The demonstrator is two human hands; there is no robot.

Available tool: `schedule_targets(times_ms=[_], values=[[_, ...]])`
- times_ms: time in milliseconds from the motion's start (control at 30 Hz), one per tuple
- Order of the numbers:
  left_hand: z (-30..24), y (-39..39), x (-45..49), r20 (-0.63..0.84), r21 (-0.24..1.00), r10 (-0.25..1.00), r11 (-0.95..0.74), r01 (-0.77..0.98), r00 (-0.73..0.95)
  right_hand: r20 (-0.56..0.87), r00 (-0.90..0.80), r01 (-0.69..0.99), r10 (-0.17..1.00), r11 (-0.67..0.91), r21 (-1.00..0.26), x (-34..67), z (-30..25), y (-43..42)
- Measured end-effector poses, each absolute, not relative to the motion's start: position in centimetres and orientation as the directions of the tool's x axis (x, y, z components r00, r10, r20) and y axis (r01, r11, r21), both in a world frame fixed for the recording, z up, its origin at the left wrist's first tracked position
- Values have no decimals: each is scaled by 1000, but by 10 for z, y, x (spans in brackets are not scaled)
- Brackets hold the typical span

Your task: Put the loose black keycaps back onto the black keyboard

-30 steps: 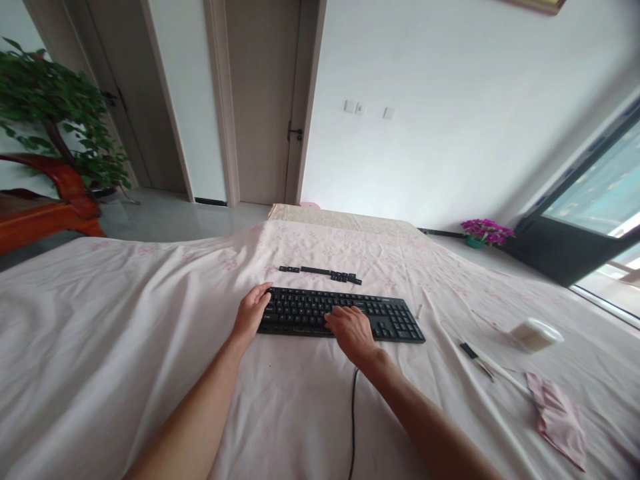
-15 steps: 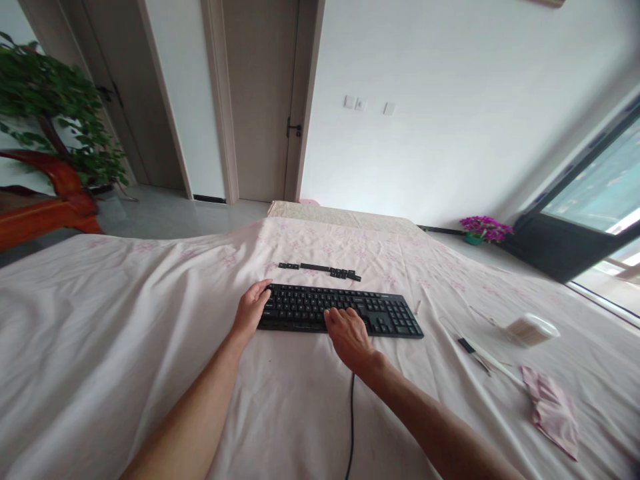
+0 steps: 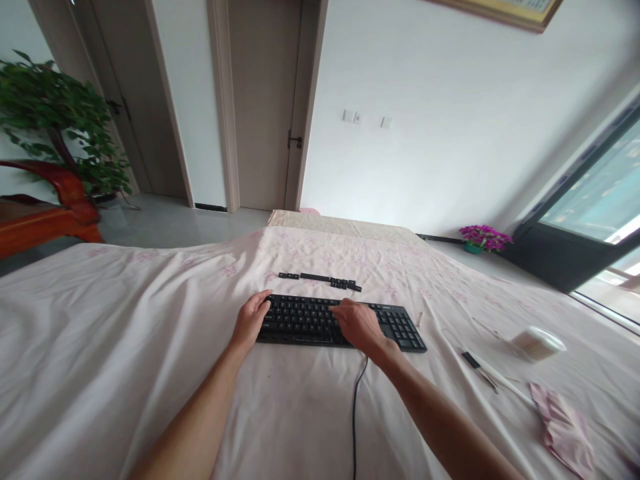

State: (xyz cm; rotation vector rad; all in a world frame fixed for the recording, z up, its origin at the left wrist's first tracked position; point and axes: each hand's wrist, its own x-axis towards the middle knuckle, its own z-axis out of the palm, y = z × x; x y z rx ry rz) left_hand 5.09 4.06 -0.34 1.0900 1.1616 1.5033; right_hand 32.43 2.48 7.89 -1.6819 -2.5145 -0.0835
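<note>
A black computer keyboard (image 3: 300,321) lies flat on the pink-white cloth, its cable (image 3: 355,413) running toward me. My left hand (image 3: 251,319) grips its left end, thumb at the top corner. My right hand (image 3: 359,321) is over the keys right of the middle, fingers bent and drawn together; what they hold, if anything, is too small to make out. It covers part of the keys. Keycaps appear to be off along the front edge. Behind the keyboard, loose black keycaps (image 3: 344,284) lie in a row with a long space bar (image 3: 315,277).
To the right lie a small black-ended tool (image 3: 471,360), a clear tub of cotton swabs (image 3: 537,343) and a crumpled pink cloth (image 3: 565,427). A thin pale stick (image 3: 420,319) lies by the keyboard's right end. A wooden chair (image 3: 50,200) stands at the left.
My right hand has moved from the keyboard's front rows up toward its back rows, slightly right. My left hand keeps its hold on the left end. The view has tilted up slightly.
</note>
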Motion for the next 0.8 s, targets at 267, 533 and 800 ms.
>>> schedule_targets(times_ms=[267, 533, 800], values=[[-1, 40, 52, 109, 982, 975, -137, -133, -196, 280, -142, 988, 949, 153, -19, 333, 59, 114], [-2, 41, 52, 111, 981, 974, -139, -137, -196, 264, -189, 982, 946, 179, 60, 323, 43, 142], [-2, 41, 52, 118, 982, 974, -143, -124, -194, 223, -210, 978, 952, 205, 43, 322, 46, 148]])
